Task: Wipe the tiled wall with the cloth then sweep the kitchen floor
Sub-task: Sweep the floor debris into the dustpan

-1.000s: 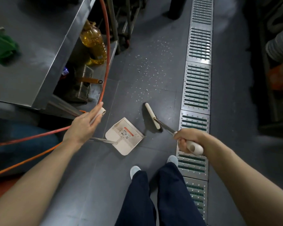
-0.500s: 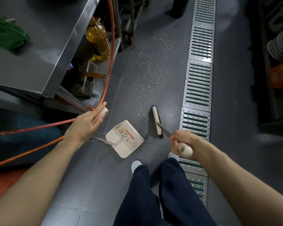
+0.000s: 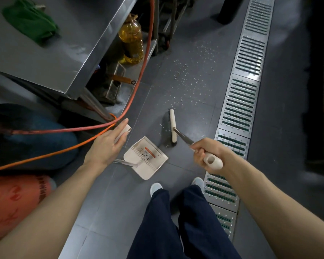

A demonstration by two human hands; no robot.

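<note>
Underfoot, the grey floor [image 3: 195, 113] runs between the steel tabletop [image 3: 67, 53] and the drain grating [image 3: 239, 109], white crumbs [image 3: 191, 79] scattered ahead. The right hand [image 3: 208, 154] grips the broom [image 3: 173, 128]; the left hand [image 3: 107, 144] holds the dustpan [image 3: 145, 157] handle. A few specks lie in the pan. The green cloth [image 3: 30, 23] rests on the tabletop.

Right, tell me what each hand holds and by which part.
Left hand grips the dustpan by its handle's top end; right hand grips the broom near its handle's end.
</note>
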